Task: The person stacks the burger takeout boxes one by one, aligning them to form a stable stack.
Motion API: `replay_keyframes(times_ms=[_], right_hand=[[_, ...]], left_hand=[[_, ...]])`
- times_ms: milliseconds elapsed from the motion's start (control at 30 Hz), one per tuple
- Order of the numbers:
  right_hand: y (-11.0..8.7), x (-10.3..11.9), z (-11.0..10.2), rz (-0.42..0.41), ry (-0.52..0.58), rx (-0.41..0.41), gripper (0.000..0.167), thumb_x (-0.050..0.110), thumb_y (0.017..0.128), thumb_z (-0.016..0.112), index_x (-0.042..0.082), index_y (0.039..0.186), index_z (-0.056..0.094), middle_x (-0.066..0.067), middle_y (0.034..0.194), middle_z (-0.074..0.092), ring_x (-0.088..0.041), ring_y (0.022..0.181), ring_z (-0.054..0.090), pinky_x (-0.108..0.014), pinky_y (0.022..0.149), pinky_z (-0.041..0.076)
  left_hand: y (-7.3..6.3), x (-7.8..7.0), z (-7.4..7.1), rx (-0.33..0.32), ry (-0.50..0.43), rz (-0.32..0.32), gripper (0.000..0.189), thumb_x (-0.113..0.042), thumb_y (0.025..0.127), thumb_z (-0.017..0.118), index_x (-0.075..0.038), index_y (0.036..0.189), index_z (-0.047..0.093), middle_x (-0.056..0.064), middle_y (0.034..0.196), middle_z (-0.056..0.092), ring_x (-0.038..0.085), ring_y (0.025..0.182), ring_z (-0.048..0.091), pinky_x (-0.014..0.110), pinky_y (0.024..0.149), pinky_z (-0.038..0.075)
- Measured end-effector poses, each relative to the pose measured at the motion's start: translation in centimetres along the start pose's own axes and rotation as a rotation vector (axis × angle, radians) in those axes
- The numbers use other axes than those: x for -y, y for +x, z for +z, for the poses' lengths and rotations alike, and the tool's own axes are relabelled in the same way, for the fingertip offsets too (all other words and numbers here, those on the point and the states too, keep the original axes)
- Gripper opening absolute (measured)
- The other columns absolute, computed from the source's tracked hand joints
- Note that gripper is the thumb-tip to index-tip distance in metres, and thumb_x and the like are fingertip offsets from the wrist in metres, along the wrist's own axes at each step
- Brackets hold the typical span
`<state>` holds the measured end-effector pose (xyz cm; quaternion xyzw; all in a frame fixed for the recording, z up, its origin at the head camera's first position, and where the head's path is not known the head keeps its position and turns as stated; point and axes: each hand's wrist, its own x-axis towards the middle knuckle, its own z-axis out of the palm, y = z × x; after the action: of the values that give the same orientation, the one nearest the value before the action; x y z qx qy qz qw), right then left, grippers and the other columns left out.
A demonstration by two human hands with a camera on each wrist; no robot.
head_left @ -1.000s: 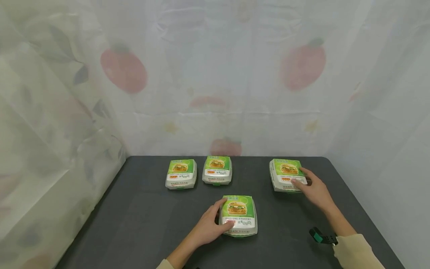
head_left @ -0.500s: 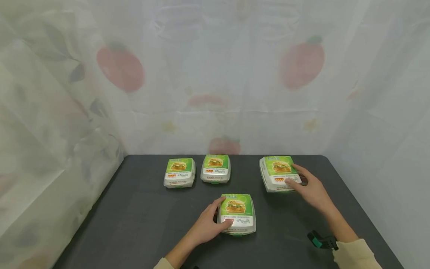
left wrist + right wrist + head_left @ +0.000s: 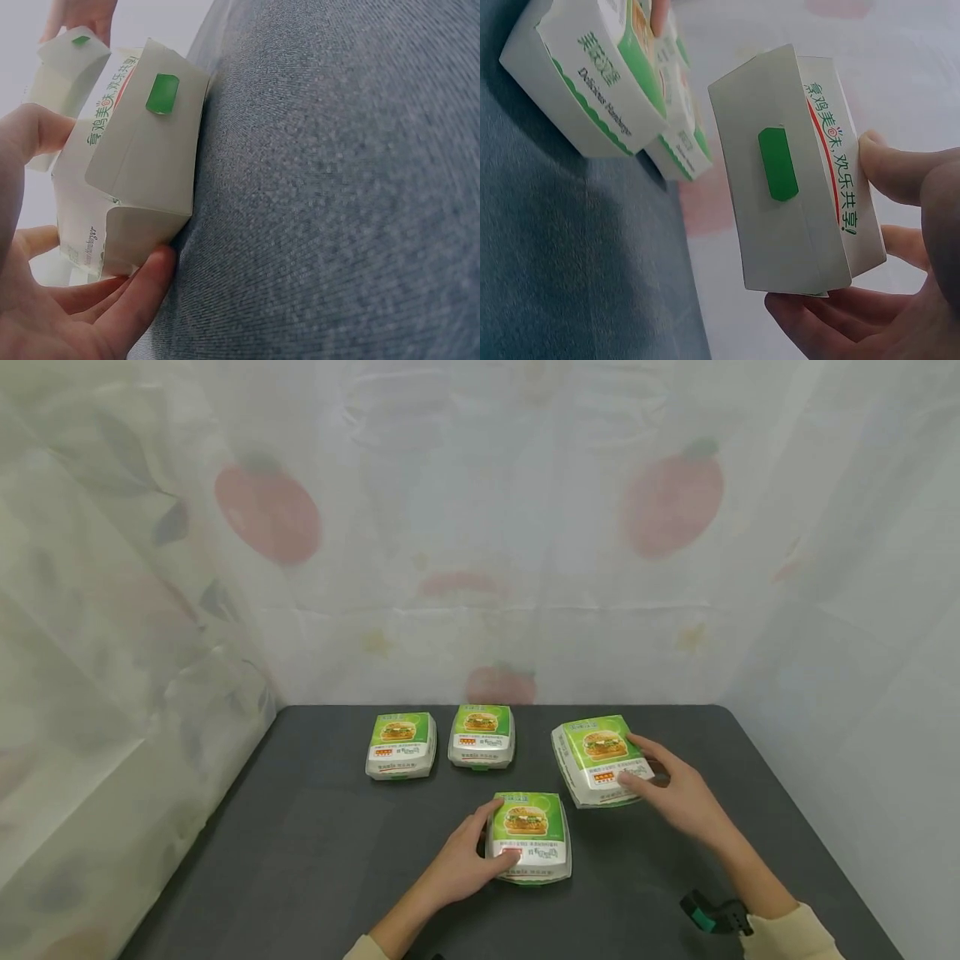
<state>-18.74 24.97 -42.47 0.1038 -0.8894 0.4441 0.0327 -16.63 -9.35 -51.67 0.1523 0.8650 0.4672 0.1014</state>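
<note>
My left hand (image 3: 467, 862) grips the left side of a green-and-white burger box (image 3: 528, 839) that sits on the table, thumb over its top. In the left wrist view the fingers (image 3: 146, 289) curl under the side of that box (image 3: 150, 150), which shows a green tab. Behind and to the right, my right hand (image 3: 678, 789) holds a second burger box (image 3: 602, 760) by its right side, tilted. The right wrist view shows this box (image 3: 787, 176) raised above the table, thumb on top and fingers at its lower edge.
Two more burger boxes stand side by side at the back: one on the left (image 3: 402, 746) and one nearer the middle (image 3: 482, 737). The dark table (image 3: 300, 843) ends at a fruit-patterned curtain (image 3: 570, 568). A black strap (image 3: 714, 914) sits at the right wrist.
My right hand has carried its burger box left and nearer, off its place at the back right, and the box has turned and tilted. The left hand keeps its grip on its box.
</note>
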Motion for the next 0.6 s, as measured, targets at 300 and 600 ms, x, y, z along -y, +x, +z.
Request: replay_keyframes(times_ms=[300,600], right_hand=[[-0.2,0.5,1.3,-0.048,0.048,0.031,0.072,0.03,0.097,0.073,0.007,0.156,0.039,-0.023,0.138,0.055,-0.033,0.108,0.065,-0.03,0.074,0.055],[-0.3,0.9,2.4,-0.044,0.102,0.077,0.073,0.03,0.096,0.074,0.006,0.156,0.04,-0.021,0.136,0.056,-0.028,0.105,0.065,-0.03,0.076,0.056]], left_hand=[[0.1,0.0,0.0,0.005,-0.005,-0.007,0.082,-0.055,0.092,0.07,-0.025,0.159,0.034,0.012,0.131,0.053,0.03,0.114,0.058,0.047,0.08,0.05],[0.1,0.0,0.0,0.01,-0.016,-0.021,0.082,-0.055,0.092,0.071,-0.026,0.159,0.034,0.013,0.131,0.052,0.031,0.114,0.058,0.047,0.079,0.05]])
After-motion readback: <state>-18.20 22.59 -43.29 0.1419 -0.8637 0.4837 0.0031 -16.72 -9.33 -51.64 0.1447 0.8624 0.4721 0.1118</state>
